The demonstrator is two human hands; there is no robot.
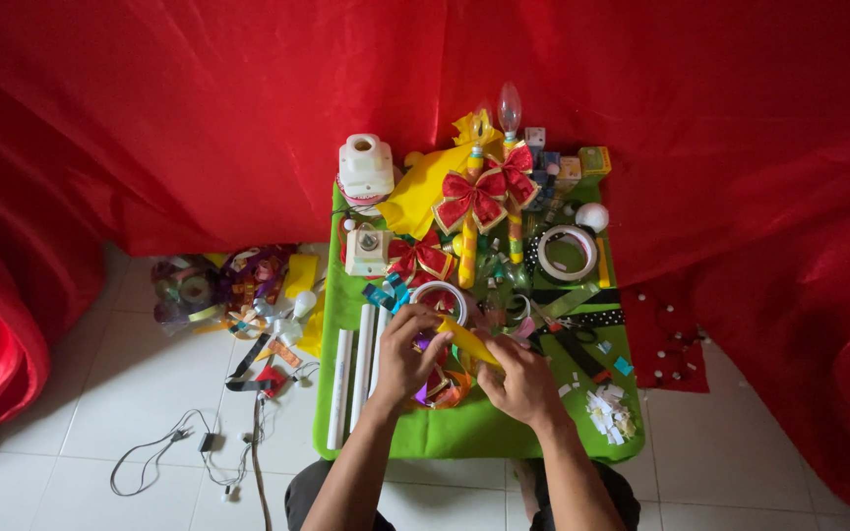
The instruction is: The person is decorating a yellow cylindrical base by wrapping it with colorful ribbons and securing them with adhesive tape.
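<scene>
On the green surface (pixel 464 433), near its front edge, both hands meet over a yellow strip (pixel 468 342). The left hand (pixel 407 354) has its fingers curled around the strip's left end; the right hand (pixel 521 382) pinches the right end, fingers closed on it. Just left of the left hand lie white tubes (pixel 359 379), side by side. Behind the hands stand two red bows (pixel 484 192) on yellow sticks, and a tape roll (pixel 568 253) lies to the right. At the back right corner sit small boxes: a green cube (pixel 595 160) and a pale one (pixel 570 170). White paper scraps (pixel 610 413) lie near the right hand.
</scene>
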